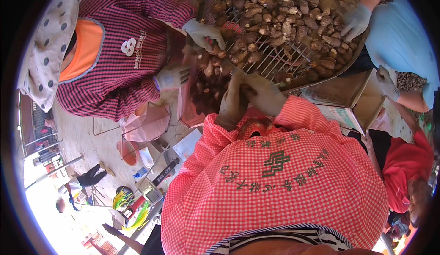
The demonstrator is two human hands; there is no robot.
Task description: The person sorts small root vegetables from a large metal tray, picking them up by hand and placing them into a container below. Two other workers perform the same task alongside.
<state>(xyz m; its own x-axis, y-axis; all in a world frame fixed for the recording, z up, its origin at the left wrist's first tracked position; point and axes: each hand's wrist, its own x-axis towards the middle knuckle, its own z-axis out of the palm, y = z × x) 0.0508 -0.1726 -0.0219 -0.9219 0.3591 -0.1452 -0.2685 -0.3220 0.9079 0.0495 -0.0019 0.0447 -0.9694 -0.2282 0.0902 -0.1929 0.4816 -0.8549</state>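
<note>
My left hand (232, 100), in a dirty work glove, is raised close to my chest above the edge of a slatted metal sorting table (268, 60). Against it is my right hand (266, 93), also gloved and blurred, its fingers bent inward. Whether anything is between them is hidden. Brown taro-like corms (287, 28) lie heaped on the slats beyond my hands. Just left of my left hand, a pinkish-red container (192, 108) holds more dark corms (209, 93), and a few blurred ones (209, 67) are above it.
At left, a co-worker's gloved hand (206, 35) holds a small red-and-black object near the corms; their other glove (173, 77) is lower. At right, another co-worker's glove (357, 21) touches the heap. An open cardboard box (361, 100) stands by the table's right edge.
</note>
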